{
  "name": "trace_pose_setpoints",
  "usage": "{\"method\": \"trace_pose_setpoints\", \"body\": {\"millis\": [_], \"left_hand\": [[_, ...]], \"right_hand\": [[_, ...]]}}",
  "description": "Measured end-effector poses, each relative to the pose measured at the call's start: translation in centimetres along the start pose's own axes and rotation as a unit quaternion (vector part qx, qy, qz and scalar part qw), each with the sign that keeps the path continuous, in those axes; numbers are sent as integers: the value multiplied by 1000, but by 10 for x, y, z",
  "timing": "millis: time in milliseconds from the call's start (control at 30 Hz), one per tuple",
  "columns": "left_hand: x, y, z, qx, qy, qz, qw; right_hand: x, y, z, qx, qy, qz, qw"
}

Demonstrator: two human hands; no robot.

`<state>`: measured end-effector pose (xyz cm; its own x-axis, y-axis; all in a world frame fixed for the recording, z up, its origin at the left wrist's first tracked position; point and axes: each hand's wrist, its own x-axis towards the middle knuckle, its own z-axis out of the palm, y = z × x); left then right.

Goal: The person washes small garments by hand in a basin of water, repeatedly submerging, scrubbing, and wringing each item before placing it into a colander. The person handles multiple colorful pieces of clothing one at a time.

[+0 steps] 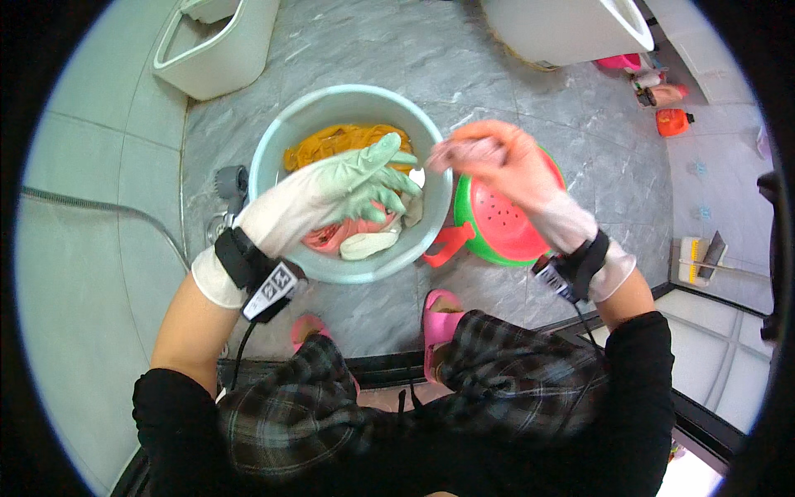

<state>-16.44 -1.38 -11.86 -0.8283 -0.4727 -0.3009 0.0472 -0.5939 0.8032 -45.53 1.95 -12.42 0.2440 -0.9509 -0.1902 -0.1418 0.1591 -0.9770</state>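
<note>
My left hand [373, 182], in a white and green glove, hovers over a pale blue basin [263, 153] with its fingers apart and nothing visible in them. In the basin lie a mustard-yellow cloth [331, 145], a coral-pink cloth [327, 238] and a whitish cloth [370, 243], partly hidden under that hand. My right hand [497, 161], in a white and orange-pink glove, is raised beside the basin's right rim. Its fingers are curled and smeared by motion, so whether they hold anything is unclear. Below it sits a watermelon-patterned basin [501, 222] with a red handle [450, 246].
White fixtures stand at the far left [211, 62] and far right [563, 33]. An orange bottle [672, 123] and other bottles line the right wall. A grey shower head [232, 180] and a metal hose [124, 207] are at left. My pink slippers [439, 327] are on the near floor.
</note>
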Motion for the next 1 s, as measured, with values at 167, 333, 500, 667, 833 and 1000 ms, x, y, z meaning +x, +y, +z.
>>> {"method": "trace_pose_setpoints", "body": {"millis": [167,333,500,667,833,1000], "left_hand": [[-8,-40,-50,532,165,-101,824],[-10,-104,-51,640,55,-45,765],[1,-112,-35,674,-18,-66,736],[2,-72,-37,411,76,-177,891],[-27,-56,-62,220,103,30,969],[-36,-56,-79,109,162,74,978]], "right_hand": [[-12,64,-94,-89,29,232,968],[-48,88,-94,-144,140,246,948],[-7,43,-67,-197,-26,96,975],[19,31,4,-340,-224,-21,913],[27,47,45,-593,-330,-6,734],[38,61,60,-701,-295,-59,646]]}}
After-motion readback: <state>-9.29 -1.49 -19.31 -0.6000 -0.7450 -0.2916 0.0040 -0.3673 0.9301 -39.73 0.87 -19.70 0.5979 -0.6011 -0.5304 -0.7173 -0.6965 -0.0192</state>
